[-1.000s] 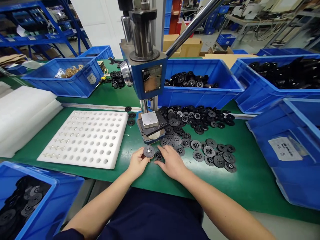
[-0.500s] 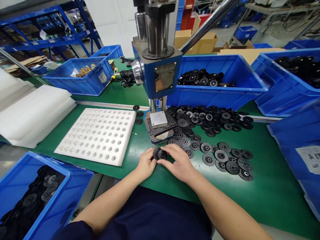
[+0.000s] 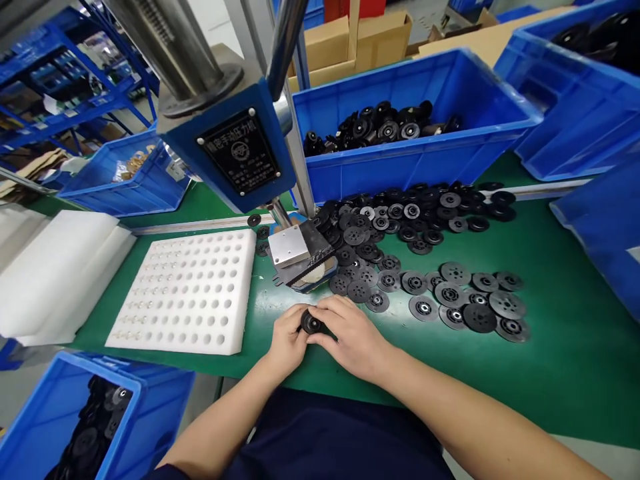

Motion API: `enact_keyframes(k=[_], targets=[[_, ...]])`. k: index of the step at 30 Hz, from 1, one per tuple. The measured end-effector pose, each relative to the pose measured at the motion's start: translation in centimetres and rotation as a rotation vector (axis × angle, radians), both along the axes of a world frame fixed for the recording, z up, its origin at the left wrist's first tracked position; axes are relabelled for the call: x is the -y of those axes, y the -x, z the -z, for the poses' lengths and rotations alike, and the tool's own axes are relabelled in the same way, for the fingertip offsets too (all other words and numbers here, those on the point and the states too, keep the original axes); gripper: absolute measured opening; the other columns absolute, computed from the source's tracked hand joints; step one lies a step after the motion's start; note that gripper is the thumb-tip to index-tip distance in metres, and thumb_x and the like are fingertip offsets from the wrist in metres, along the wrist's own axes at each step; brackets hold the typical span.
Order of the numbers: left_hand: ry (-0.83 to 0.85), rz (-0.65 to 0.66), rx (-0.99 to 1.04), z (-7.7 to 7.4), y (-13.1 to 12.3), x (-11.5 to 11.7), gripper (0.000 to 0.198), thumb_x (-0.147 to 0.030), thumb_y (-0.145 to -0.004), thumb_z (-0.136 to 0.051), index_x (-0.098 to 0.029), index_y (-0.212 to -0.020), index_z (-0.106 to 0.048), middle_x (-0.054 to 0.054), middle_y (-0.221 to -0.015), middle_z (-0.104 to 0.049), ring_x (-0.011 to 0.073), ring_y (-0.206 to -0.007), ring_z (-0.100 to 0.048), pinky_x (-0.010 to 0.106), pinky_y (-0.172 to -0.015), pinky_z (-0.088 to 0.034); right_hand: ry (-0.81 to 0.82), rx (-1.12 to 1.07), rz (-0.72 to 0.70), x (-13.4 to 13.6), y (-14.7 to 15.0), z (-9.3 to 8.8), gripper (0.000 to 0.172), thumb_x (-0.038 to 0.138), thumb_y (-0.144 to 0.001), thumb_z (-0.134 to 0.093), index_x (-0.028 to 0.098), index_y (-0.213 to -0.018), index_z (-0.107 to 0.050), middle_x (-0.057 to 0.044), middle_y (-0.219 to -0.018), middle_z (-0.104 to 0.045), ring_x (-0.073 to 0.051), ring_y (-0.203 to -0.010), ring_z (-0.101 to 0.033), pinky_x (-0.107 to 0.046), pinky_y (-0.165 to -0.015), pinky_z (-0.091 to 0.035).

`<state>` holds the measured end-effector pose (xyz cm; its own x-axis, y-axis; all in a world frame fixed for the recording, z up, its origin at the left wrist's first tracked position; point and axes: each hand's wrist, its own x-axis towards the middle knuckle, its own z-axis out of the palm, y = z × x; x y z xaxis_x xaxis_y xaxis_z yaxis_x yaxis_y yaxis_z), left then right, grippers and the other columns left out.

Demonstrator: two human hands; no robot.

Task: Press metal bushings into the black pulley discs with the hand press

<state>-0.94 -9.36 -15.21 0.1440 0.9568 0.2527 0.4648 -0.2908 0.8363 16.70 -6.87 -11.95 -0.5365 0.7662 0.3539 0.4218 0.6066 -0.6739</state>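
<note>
Between my two hands is a small round black plastic part [image 3: 311,323] with a hub at its centre. My left hand [image 3: 290,340] grips it from the left, and my right hand [image 3: 350,337] has thumb and fingers closed round it from the right. Both are just above the green table, in front of the hand press [image 3: 240,147]. A square metal block [image 3: 289,245] rests on the base of the press. To the right of the press lie many black discs [image 3: 450,293], some showing hubs. A white foam tray [image 3: 190,287] with rows of holes, some holding small clear pieces, lies on the left.
Behind the discs stands a blue bin [image 3: 415,147] of black parts. Another blue bin [image 3: 135,380] with black discs is at lower left. White foam sheets [image 3: 60,267] are stacked at the left edge. The press lever [image 3: 287,47] rises above the table.
My view has tilted and shifted, so the press appears further left and leaning. Both hands still hold the black part, which has turned so its hub faces me more.
</note>
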Motion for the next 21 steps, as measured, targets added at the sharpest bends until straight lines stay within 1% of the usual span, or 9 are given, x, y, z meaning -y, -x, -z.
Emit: enact_keyframes(k=[5,8,12,17,19,21], targets=[[0.010,-0.003,0.015,-0.2,0.0,-0.1,0.018,-0.016,-0.087,-0.055,-0.020,-0.092,-0.073,0.008,-0.087,-0.073,0.0219,-0.081,-0.068,0.035,-0.075,-0.056,-0.014,-0.056,0.035,0.3,0.5,0.5,0.020,0.029,-0.091,-0.065,0.018,-0.108,-0.065,-0.009,-0.096,-0.066,-0.022,-0.089,-0.059,-0.040,-0.080,-0.054],[0.005,0.008,0.012,-0.1,0.0,-0.1,0.019,-0.016,-0.087,-0.056,-0.020,-0.092,-0.073,0.009,-0.087,-0.073,0.0219,-0.080,-0.068,0.035,-0.074,-0.056,-0.037,-0.092,0.043,0.3,0.6,1.1,0.026,0.029,-0.092,-0.062,0.018,-0.116,-0.063,-0.009,-0.099,-0.066,-0.022,-0.090,-0.060,-0.041,-0.081,-0.055],[0.020,-0.011,0.004,0.4,0.1,-0.1,0.018,-0.018,-0.088,-0.055,-0.019,-0.091,-0.073,0.009,-0.088,-0.073,0.0225,-0.082,-0.068,0.036,-0.076,-0.055,-0.056,-0.093,0.058,0.3,0.6,1.9,0.034,0.028,-0.092,-0.063,0.020,-0.125,-0.060,-0.010,-0.102,-0.065,-0.023,-0.093,-0.060,-0.043,-0.085,-0.055],[0.034,-0.009,-0.016,0.3,0.3,-0.3,0.016,-0.021,-0.088,-0.055,-0.019,-0.087,-0.071,0.008,-0.085,-0.071,0.0215,-0.079,-0.066,0.034,-0.074,-0.053,-0.068,-0.050,0.076,0.2,0.8,2.2,0.035,0.029,-0.088,-0.069,0.016,-0.120,-0.063,-0.010,-0.102,-0.067,-0.023,-0.092,-0.059,-0.042,-0.083,-0.054],[0.050,-0.021,-0.023,0.0,0.2,-0.4,0.014,-0.024,-0.087,-0.057,-0.019,-0.084,-0.070,0.008,-0.083,-0.070,0.0215,-0.078,-0.065,0.033,-0.073,-0.052,-0.047,-0.017,0.082,0.0,0.8,1.9,0.036,0.033,-0.087,-0.070,0.016,-0.118,-0.065,-0.011,-0.101,-0.067,-0.023,-0.093,-0.060,-0.043,-0.084,-0.053],[0.076,-0.064,-0.012,-0.2,0.0,-0.4,0.013,-0.029,-0.086,-0.060,-0.019,-0.082,-0.068,0.006,-0.080,-0.068,0.0208,-0.075,-0.062,0.032,-0.070,-0.051,-0.023,-0.021,0.087,-0.3,0.6,1.4,0.036,0.037,-0.087,-0.070,0.017,-0.117,-0.066,-0.010,-0.101,-0.067,-0.024,-0.095,-0.061,-0.044,-0.086,-0.052]])
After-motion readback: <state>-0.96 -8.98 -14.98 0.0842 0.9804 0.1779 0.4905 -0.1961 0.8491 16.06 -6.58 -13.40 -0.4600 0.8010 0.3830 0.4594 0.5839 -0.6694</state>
